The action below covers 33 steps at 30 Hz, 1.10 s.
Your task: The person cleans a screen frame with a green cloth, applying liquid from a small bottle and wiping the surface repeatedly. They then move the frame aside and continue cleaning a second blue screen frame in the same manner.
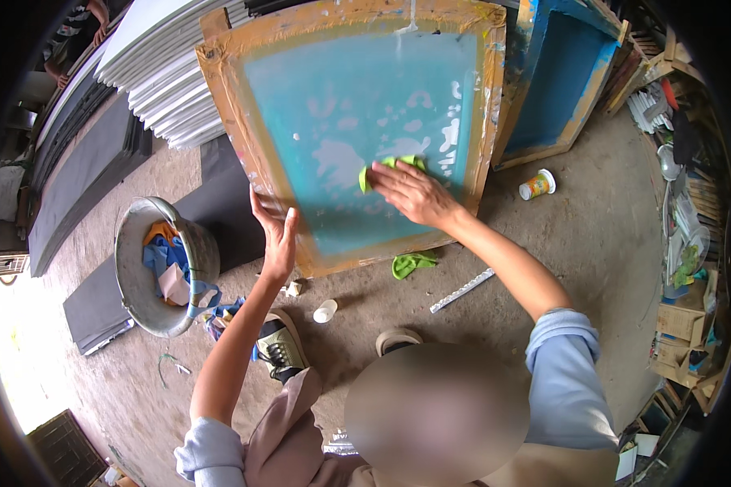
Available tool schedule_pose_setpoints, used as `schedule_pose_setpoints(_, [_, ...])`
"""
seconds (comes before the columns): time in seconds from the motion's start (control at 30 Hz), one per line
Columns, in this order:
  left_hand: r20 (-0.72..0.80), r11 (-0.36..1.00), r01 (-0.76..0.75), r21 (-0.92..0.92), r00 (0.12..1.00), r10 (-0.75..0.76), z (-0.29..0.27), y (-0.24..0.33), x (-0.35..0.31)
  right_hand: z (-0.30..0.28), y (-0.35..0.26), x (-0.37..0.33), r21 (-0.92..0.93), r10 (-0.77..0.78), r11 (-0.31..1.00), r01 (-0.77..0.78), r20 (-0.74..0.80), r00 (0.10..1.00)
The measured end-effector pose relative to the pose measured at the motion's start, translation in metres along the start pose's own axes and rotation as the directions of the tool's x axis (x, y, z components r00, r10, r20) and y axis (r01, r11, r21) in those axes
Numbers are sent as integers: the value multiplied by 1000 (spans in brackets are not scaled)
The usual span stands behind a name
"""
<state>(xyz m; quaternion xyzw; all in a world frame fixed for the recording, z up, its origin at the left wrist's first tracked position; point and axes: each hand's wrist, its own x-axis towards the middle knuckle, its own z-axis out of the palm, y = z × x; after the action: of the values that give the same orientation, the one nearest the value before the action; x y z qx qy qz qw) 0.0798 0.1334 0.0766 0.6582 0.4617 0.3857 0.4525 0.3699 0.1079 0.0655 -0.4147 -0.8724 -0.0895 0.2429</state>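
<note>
Frame (487,89) of orange-brown wood, stretched with teal mesh (325,93) bearing pale, blotchy shapes. On the frame's mesh, just right of and below the middle, covers a green cloth (413,161) with the right hand (414,193), fingers stretched out flat and nearly together. At the frame's left edge, toward the lower corner, touches the wood with the left hand (276,235), thumb spread from fingers; cannot tell whether closed round the edge. Below the frame, on the floor, a second green cloth (414,265), silvery strip (463,290) and small white cup (325,312). Right of the frame, a yellow-and-white cup (536,186) and blue-meshed screen (556,77). Left of it, a bucket (136,235) of crumpled cloths (166,256); farther up, white sheets (158,69), stacked.
</note>
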Motion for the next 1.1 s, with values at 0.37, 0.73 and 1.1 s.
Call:
schedule_pose_setpoints(0.37, [11,1000,-10,-23,1000,11,-5,-4,-2,-19,38,-2,-218,1,976,4,22,1000])
schedule_pose_setpoints(0.73, [20,1000,-12,-28,1000,13,0,-1,-5,8,-2,-32,-124,323,933,-338,-126,938])
schedule_pose_setpoints(1.1, [-5,1000,-22,-22,1000,22,1,-8,0,-9,-1,-53,-142,-82,984,106,161,984])
